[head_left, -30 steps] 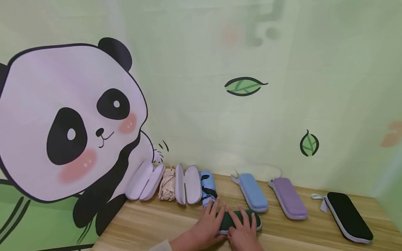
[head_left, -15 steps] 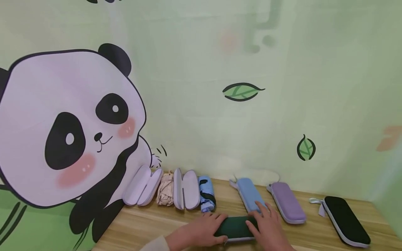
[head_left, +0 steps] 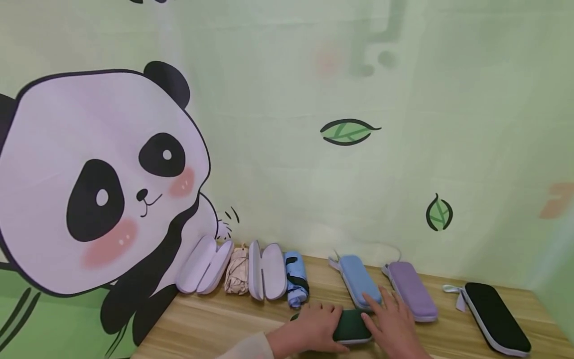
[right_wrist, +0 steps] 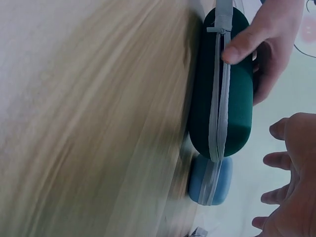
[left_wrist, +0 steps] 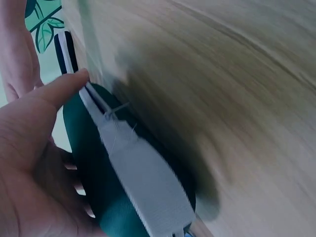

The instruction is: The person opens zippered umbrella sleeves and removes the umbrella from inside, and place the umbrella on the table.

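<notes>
A dark green zip case (head_left: 354, 326) lies lengthwise at the front of the table. My left hand (head_left: 316, 326) grips it from above, covering its left half. In the left wrist view the thumb (left_wrist: 69, 89) presses at the zip edge while the other fingers go behind the case. A grey fabric tab (left_wrist: 153, 187) sits at that end. In the right wrist view the zip (right_wrist: 219, 98) is parted along the near side, its slider by the tab. My right hand (head_left: 392, 324) has its fingers spread beside the right end of the case, holding nothing.
Behind stand a blue case (head_left: 358, 281), a purple case (head_left: 411, 291) and a black case (head_left: 495, 319), all closed. Two cases lie unfolded at left, a lavender one (head_left: 193, 269) and a greyish one (head_left: 273, 271), with a beige folded bundle (head_left: 237, 271) and a blue patterned roll (head_left: 296, 279).
My right hand has moved from the middle of the green case to its right end and come off it. My left hand has shifted right along the case from its left end.
</notes>
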`<state>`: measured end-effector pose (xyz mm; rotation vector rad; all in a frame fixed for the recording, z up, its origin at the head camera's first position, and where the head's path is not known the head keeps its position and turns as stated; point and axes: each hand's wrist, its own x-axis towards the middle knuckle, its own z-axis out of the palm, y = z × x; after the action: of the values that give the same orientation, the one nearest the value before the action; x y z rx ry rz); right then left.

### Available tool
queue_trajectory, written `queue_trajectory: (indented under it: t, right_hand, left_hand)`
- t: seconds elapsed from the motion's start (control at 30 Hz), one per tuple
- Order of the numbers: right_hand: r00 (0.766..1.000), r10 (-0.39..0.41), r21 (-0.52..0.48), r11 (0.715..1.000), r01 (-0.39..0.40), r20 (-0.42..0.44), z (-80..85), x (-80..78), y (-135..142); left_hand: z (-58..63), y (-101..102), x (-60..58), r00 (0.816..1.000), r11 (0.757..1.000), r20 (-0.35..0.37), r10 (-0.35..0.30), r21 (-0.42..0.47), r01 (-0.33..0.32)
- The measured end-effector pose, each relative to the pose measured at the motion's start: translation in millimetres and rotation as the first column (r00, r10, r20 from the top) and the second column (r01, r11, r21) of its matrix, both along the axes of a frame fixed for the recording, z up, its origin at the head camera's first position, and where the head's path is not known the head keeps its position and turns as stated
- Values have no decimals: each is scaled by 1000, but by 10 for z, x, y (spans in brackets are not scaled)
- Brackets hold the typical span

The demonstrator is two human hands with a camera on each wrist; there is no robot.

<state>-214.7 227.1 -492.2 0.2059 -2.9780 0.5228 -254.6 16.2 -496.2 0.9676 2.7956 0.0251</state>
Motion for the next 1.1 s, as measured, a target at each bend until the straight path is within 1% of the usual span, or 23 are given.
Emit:
queue_trajectory:
  t: [0.1, 0.17, 0.33, 0.4, 0.47, 0.53, 0.6, 0.7, 0.8, 0.93, 1.03, 1.1]
  right_hand:
    - [1000, 0, -9, 1000, 0, 4, 6, 16, 12]
    - [1000, 3, -10, 1000, -3, -2, -1, 24, 21]
    - [999, 4, -6, 1000, -4, -43, -21, 28, 54]
    - [998, 6, -6, 1000, -7, -56, -23, 24, 73]
    - [998, 9, -8, 1000, -9, -64, -16, 22, 88]
    - [997, 9, -11, 1000, -10, -70, -8, 22, 103]
    - [997, 8, -12, 1000, -9, -74, 5, 28, 114]
    - [997, 4, -27, 1000, -5, -72, 28, 42, 126]
    - [998, 4, -42, 999, -7, -59, 43, 47, 132]
    - [999, 10, -52, 999, -12, -41, 55, 38, 128]
    - [999, 11, -50, 999, -13, -34, 51, 34, 121]
    - [999, 15, -42, 999, -17, -37, 47, 36, 112]
  left_hand:
    - [-33, 34, 28, 1000, 1000, -24, 20, -11, -20]
    - [-55, 47, 34, 999, 1000, -26, 27, -10, -27]
    - [-39, 65, 43, 998, 1000, -56, 16, -6, -17]
    - [-20, 66, 36, 998, 1000, -58, -1, -9, 0]
    - [-9, 51, 23, 998, 999, -51, -32, -7, 31]
    - [-2, 22, 12, 995, 996, -41, -88, -5, 88]
    - [-5, -13, -2, 987, 988, -35, -155, 4, 156]
    - [-5, -51, -13, 971, 972, -32, -237, -1, 237]
    - [-7, -69, -38, 959, 959, -19, -282, -7, 282]
    - [43, -84, -58, 944, 944, 9, -331, -16, 331]
    - [77, -90, -54, 931, 931, 38, -363, -19, 364]
    - [78, -95, -41, 922, 923, 50, -383, -16, 385]
